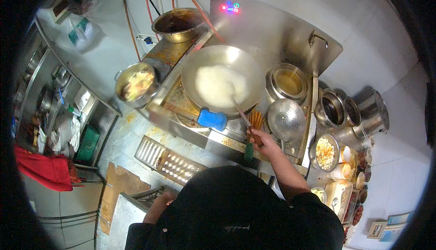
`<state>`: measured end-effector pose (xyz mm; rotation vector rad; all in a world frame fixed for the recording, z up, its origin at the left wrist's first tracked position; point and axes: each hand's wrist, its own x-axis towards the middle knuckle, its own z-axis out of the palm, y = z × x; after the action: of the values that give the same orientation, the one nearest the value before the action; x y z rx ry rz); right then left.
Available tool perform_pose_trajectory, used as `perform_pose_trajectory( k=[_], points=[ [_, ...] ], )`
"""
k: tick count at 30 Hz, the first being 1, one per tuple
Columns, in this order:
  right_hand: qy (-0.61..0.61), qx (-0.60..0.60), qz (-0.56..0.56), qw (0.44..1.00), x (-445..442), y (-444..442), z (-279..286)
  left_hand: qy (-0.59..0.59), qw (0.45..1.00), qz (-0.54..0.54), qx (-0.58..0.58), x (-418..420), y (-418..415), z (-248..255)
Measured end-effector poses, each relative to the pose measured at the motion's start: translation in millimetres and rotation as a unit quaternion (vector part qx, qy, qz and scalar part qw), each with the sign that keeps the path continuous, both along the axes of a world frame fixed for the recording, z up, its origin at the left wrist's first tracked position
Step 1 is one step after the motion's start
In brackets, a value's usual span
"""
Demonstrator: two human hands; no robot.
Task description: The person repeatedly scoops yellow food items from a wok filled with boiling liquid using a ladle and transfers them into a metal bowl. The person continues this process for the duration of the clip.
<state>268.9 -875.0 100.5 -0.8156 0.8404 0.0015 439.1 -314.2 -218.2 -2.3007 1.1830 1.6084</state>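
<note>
My right hand [259, 140] is closed around the wooden handle of a long utensil, whose shaft [239, 111] runs over the near rim into a large wok [192, 76]. The utensil's head is hidden in the pale, foamy liquid [221, 84] there. A blue cloth or sponge [212, 119] lies against the wok's near edge. Right of the handle are a bamboo brush [255, 119] and a perforated metal strainer [286, 119]. My left hand [167, 198] is low at the left, beside a metal-topped surface; its fingers are mostly hidden by my dark clothing.
A pot of food [136, 83] stands left of the stove, with a large basin [178, 28] behind. Nested pans [289, 81] hold liquid at the right. Beyond them are a bowl of diced food [325, 153] and several seasoning containers. A floor grate [170, 159] lies before the stove.
</note>
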Motion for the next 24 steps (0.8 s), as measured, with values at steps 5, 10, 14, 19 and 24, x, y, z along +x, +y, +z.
perform_pose_trajectory(
  k=[5,10,14,19,24],
  points=[
    [-0.034,-0.029,0.037,0.998,-22,11,-44,-0.113,0.981,-0.041,-0.149,8,-35,21],
    [-0.002,-0.268,0.134,0.954,-28,60,-129,-0.196,0.977,0.027,-0.077,5,-124,131],
    [-0.004,-0.252,0.269,0.93,-27,67,-166,-0.184,0.977,-0.093,-0.055,18,-111,91],
    [0.006,-0.256,0.256,0.932,-29,72,-139,-0.177,0.979,0.094,0.036,-4,-89,70],
    [0.06,-0.254,0.269,0.927,-29,76,-109,-0.175,0.985,0.005,-0.009,-2,-39,26]
  ],
)
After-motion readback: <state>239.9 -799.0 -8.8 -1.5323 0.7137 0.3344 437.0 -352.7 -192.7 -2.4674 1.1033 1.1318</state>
